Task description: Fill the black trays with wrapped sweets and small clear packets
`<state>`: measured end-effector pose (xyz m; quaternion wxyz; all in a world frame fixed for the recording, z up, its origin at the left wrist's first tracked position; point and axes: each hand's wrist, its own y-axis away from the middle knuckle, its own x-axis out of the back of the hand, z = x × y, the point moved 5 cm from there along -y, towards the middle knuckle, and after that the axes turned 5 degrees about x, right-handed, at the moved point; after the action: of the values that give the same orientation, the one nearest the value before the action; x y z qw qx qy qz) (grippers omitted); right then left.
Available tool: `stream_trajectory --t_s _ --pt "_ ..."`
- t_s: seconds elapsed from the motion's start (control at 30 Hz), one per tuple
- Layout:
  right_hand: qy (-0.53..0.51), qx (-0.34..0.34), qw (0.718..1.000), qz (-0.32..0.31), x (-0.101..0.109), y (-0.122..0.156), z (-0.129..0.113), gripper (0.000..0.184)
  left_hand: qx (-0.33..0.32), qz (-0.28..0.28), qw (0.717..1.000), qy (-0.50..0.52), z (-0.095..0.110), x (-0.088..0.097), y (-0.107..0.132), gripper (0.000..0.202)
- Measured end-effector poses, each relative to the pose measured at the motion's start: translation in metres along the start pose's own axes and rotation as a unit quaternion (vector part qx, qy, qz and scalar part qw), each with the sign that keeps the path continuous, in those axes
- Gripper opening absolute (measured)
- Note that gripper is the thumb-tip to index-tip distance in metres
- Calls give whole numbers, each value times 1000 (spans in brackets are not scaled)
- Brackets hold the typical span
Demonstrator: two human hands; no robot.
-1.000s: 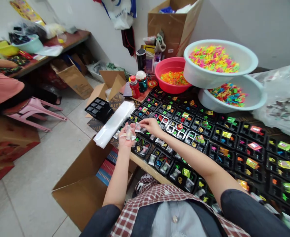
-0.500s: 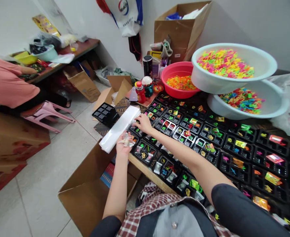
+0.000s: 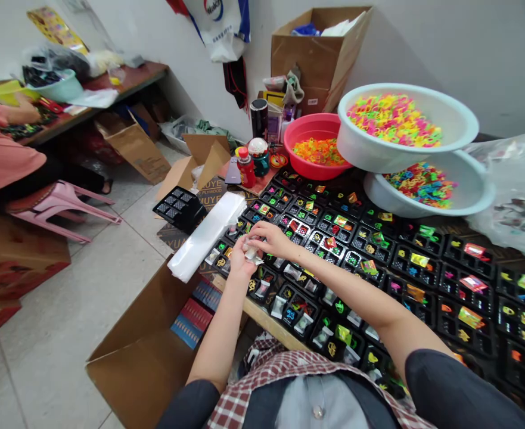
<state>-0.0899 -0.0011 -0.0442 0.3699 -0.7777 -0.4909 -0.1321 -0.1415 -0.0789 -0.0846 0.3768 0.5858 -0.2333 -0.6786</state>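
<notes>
Right now, your left hand and your right hand hold a small clear plastic packet above the trays.

Far left, a co-worker in a pink shirt sits on a pink plastic stool, partly cut off by the frame edge. A cardboard box stands open on the floor, and a stack of clear plastic bags lies just beside your left hand. Your left grip cups the packet narrowly from below, your right grip pinches it from above, and your fingers hide its contents. Black plastic trays of bright shapes cover the table, partly hidden by your right forearm and cut off at the right edge. Beyond them sits a white basin of coloured pieces.
</notes>
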Motion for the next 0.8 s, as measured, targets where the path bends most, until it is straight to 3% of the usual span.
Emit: stream_trajectory --t_s 0.13,0.23,0.4,0.53,0.63,0.8 --pt "24 27 999 -18 0 0 -7 20 -22 -10 1000 1 -1 -3 -2 15" --pt "33 15 999 14 1 -1 -10 15 -17 -27 999 15 -2 -2 -1 19" --pt "-94 -60 991 76 4 -6 -2 24 -5 -60 998 3 0 4 -2 19" --pt "-193 -153 962 122 4 -26 32 31 4 -56 998 -9 7 5 1 17" --pt "-145 -188 958 163 8 -50 67 19 11 -79 997 -17 17 6 10 17" --pt "-77 -221 961 148 -1 -77 104 10 -16 -84 996 -4 39 20 22 21"
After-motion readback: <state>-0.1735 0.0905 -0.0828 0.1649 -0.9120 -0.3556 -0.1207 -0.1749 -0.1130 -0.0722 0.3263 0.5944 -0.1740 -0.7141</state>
